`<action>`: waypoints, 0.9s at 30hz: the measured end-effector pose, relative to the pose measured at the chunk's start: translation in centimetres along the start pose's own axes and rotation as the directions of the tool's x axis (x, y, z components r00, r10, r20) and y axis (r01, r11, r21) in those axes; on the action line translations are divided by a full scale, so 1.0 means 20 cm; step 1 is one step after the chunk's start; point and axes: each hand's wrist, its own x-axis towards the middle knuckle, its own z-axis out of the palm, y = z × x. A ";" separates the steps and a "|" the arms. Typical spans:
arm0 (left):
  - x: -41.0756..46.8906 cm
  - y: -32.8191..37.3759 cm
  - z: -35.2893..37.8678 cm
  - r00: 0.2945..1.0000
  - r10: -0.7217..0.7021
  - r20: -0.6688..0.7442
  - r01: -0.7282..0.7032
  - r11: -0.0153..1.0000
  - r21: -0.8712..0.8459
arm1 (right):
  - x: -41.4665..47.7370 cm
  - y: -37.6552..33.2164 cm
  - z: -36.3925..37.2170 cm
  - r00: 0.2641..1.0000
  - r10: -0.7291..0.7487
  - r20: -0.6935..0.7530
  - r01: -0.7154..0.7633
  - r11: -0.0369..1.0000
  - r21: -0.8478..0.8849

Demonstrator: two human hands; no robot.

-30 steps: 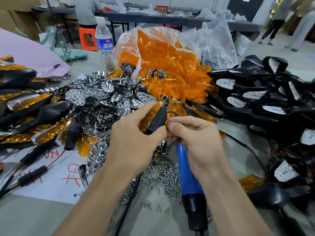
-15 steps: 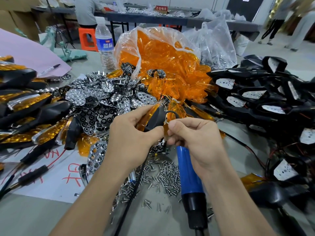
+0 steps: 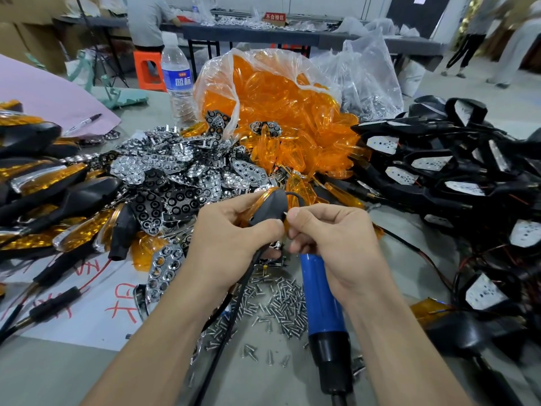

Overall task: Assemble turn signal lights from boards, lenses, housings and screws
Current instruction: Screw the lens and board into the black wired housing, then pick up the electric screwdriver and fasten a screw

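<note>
Hardly anything has moved since a second ago: both hands stay pressed together over the middle of the table [image 3: 73,373], and the left thumb sits a touch lower on the part they share.

Behind them a clear bag of orange lenses [image 3: 281,112] spills forward. To the right lies a heap of black housings [image 3: 439,171] fitted with white boards; to the left is a stack of finished lights [image 3: 44,183]. Between that stack and the bag spreads a pile of chrome reflectors [image 3: 175,168].

The left hand [image 3: 234,241] is curled round a black housing [image 3: 270,206] edged with orange, held above the table with its cable [image 3: 234,312] trailing down. The right hand [image 3: 333,244], fingers curled, pinches a small dark piece [image 3: 284,213] at the housing's rim; it is too small to identify. A blue screwdriver [image 3: 319,300] lies under that hand; whether the hand grips it cannot be told. Loose screws [image 3: 284,303] lie scattered beside it.
</note>
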 end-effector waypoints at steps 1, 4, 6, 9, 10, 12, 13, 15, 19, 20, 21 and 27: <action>0.00 0.00 0.00 1.000 -0.005 -0.003 0.005 1.000 -0.005 | 0.00 0.00 0.00 1.000 -0.001 0.007 0.001 1.000 -0.009; -0.01 0.01 0.00 1.000 -0.012 -0.013 0.012 1.000 -0.012 | 0.00 -0.01 0.00 1.000 0.003 0.018 -0.003 0.999 -0.035; -0.01 0.01 0.00 1.000 -0.003 0.011 0.003 1.000 -0.004 | 0.00 -0.01 0.00 1.000 0.016 0.012 -0.015 0.999 -0.040; -0.02 0.03 0.00 0.998 0.002 0.067 -0.002 1.000 0.000 | 0.00 -0.01 -0.01 1.000 0.020 -0.011 -0.020 0.999 -0.037; -0.02 0.04 0.00 0.997 -0.010 0.077 0.011 1.000 -0.014 | -0.01 -0.01 -0.01 1.000 0.021 -0.017 -0.022 0.999 -0.032; -0.02 0.05 -0.01 0.994 -0.048 0.098 0.054 0.997 -0.060 | -0.01 -0.02 -0.01 0.999 0.038 -0.022 -0.038 0.999 -0.020; -0.02 0.05 0.00 0.991 -0.077 0.111 0.088 0.992 -0.092 | -0.01 -0.02 0.00 0.998 0.052 -0.021 -0.052 0.999 -0.014; -0.02 0.05 0.01 0.980 -0.164 0.113 0.182 0.967 -0.177 | -0.01 -0.02 0.01 0.997 0.070 -0.039 -0.070 0.997 0.010; 0.01 0.04 0.01 0.950 -0.309 0.050 0.306 0.886 -0.349 | 0.00 -0.01 -0.03 0.960 -0.063 -0.272 -0.070 0.888 -0.455; 0.02 0.04 0.00 0.946 -0.322 0.038 0.311 0.868 -0.387 | 0.00 0.00 -0.05 0.940 -0.173 -0.294 -0.088 0.710 -0.699; 0.03 0.04 -0.01 0.943 -0.333 0.024 0.312 0.852 -0.421 | -0.02 -0.01 -0.07 0.937 -0.216 -0.276 -0.141 0.489 -0.861; 0.09 0.08 -0.16 0.953 -0.281 -0.113 0.191 0.848 -0.495 | -0.07 -0.05 -0.06 0.949 0.248 -0.196 -0.209 0.031 -0.977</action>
